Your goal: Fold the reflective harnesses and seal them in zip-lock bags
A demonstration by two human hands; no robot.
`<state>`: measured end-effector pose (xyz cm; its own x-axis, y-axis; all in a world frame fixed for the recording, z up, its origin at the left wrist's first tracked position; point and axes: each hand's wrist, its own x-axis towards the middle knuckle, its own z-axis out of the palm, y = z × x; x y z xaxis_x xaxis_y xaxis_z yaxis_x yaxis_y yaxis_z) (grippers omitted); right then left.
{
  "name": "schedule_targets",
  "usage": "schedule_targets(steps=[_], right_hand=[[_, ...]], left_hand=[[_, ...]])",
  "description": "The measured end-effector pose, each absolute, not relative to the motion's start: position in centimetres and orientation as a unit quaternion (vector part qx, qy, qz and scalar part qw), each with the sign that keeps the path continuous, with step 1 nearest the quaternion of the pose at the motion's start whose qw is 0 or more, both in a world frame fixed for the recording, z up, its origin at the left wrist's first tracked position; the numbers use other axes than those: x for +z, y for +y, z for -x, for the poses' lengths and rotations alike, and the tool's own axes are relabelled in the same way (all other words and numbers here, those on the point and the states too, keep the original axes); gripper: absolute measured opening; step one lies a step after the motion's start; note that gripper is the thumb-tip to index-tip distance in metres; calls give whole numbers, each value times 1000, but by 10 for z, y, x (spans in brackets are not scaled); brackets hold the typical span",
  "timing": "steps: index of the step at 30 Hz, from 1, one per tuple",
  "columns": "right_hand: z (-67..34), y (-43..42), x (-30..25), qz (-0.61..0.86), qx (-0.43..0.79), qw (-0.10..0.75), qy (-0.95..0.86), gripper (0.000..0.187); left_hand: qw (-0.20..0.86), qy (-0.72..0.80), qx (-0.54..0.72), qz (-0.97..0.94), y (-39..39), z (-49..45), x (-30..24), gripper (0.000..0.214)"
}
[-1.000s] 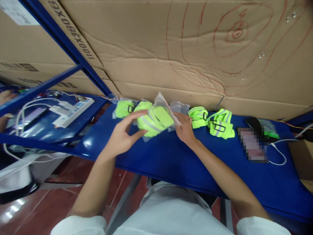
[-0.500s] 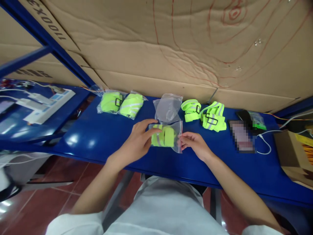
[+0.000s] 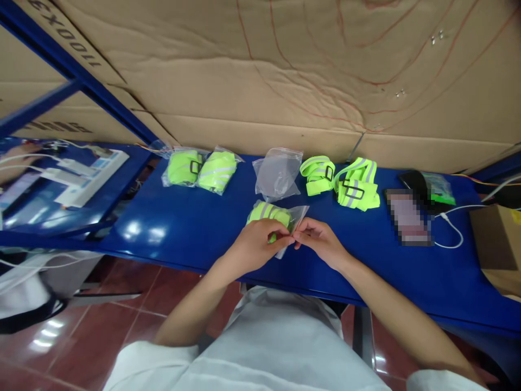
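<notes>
A clear plastic bag with a neon yellow reflective band inside point(image 3: 272, 215) lies on the blue table point(image 3: 195, 228) in front of me. My left hand point(image 3: 256, 244) and my right hand point(image 3: 319, 243) meet at the bag's open edge, both pinching it between fingers and thumb. Behind the bag lies an empty clear bag point(image 3: 278, 175). Two loose neon bands point(image 3: 341, 181) lie to its right. Two bagged bands point(image 3: 201, 168) lie at the back left.
A cardboard wall point(image 3: 285, 81) rises behind the table. A phone point(image 3: 408, 224) with a white cable point(image 3: 451, 231) and a dark object lie at the right, beside a cardboard box point(image 3: 496, 244). A power strip point(image 3: 89, 174) sits on the left blue shelf.
I brought the bagged band from the back of the table down in front of me. My left hand slid from the bag's side to its open edge, meeting my right hand.
</notes>
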<state>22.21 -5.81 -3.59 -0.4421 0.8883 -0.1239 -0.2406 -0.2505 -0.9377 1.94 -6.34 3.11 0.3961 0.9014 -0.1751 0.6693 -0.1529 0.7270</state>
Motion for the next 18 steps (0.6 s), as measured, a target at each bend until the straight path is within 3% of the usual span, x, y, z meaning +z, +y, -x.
schedule_targets(steps=[18], right_hand=[[-222, -65, -39, 321, 639, 371, -593, 26]], left_hand=[[460, 505, 173, -710, -70, -7, 33, 17]])
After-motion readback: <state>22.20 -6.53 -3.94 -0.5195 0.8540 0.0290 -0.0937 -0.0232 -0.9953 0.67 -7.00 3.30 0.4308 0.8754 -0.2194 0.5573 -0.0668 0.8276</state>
